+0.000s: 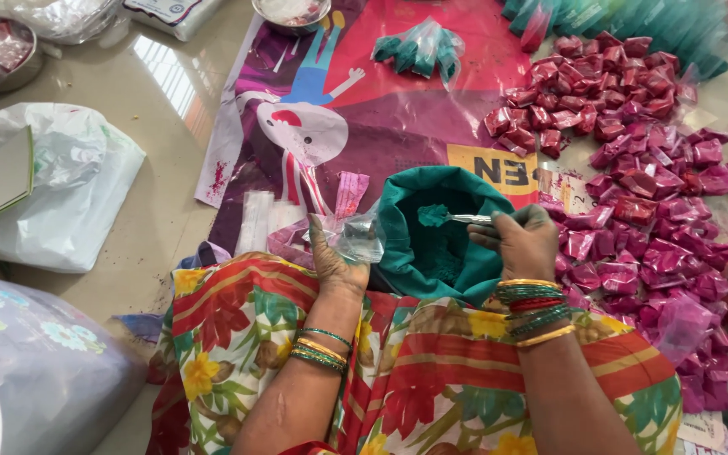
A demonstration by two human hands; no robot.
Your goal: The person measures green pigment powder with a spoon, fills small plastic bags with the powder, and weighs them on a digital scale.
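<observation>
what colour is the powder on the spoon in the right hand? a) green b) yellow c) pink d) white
a: the spoon in the right hand carries teal-green powder above the open green sack, while the left hand holds a small clear bag.

Left hand (pixel 337 265) fingers pinched shut, right hand (pixel 522 243) gripping, bangled wrists

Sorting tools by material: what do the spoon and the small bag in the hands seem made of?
Spoon: likely metal, its handle shiny and silvery, the bowl heaped with green powder. Small bag: thin clear plastic film, see-through, crinkled and glinting.
</observation>
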